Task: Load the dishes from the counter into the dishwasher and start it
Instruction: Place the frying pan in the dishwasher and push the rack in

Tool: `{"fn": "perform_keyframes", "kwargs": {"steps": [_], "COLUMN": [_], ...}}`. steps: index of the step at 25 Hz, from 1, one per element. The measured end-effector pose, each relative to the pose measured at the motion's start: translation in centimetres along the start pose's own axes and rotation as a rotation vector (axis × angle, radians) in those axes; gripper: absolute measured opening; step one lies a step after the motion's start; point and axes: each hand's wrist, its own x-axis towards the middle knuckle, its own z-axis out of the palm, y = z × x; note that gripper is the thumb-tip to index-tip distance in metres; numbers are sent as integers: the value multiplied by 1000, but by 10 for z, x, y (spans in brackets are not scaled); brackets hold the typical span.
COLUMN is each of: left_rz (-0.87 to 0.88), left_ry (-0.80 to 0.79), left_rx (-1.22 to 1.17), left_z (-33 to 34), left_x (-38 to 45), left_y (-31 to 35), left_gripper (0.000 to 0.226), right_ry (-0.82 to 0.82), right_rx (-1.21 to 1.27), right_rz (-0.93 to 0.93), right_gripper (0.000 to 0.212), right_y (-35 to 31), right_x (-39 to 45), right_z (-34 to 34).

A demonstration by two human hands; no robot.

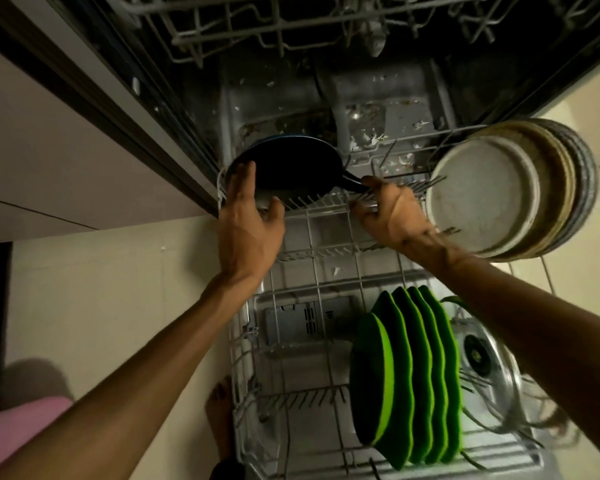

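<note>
A dark frying pan (291, 168) with a blue rim stands on edge at the far left of the pulled-out lower rack (329, 285). My left hand (248, 216) lies with straight fingers against the pan's near face. My right hand (388, 213) grips the pan's black handle (352, 181) down among the rack's tines. Several green plates (413, 375) stand upright in the near right of the rack. A stack of pale metal plates (499, 199) stands on edge at the far right.
The upper rack (291, 26) hangs above the soiled dishwasher tub (361, 109). A glass lid (485, 368) lies right of the green plates. A cabinet front (66, 150) borders the left. My bare foot (219, 410) stands on the tiled floor beside the rack.
</note>
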Motion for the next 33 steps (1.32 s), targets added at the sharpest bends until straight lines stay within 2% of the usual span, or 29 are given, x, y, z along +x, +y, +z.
{"fn": "perform_keyframes", "kwargs": {"steps": [6,10,18,22,27,31,33], "left_rz": [38,84,123,54,-72,-149,-281], "left_ry": [28,65,117,62,-72,-150,-198], "left_rx": [-40,-73,-31,-6,-87,-57,-130], "left_z": [7,5,-7,-8,1,15,15], "left_x": [-54,-90,-153,-189,-241,-285,-308], "left_y": [52,76,103,104,89,69,65], "left_gripper": [58,57,55,59,64,59,51], "right_ry": [-15,-42,-64,-71,-153,-212,-176], "right_rx": [87,28,-39,-111,-142,-103,-27], "right_rz": [-258,-277,-331,-355,-308,-214,-149], "right_gripper": [50,64,68,69,73,76,74], "right_y": [-24,-24,-18,-14,-1,11,17], "right_x": [-59,-93,-159,-195,-244,-281,-303], "right_z": [-45,-59,-89,-91,-68,-43,-32]}}
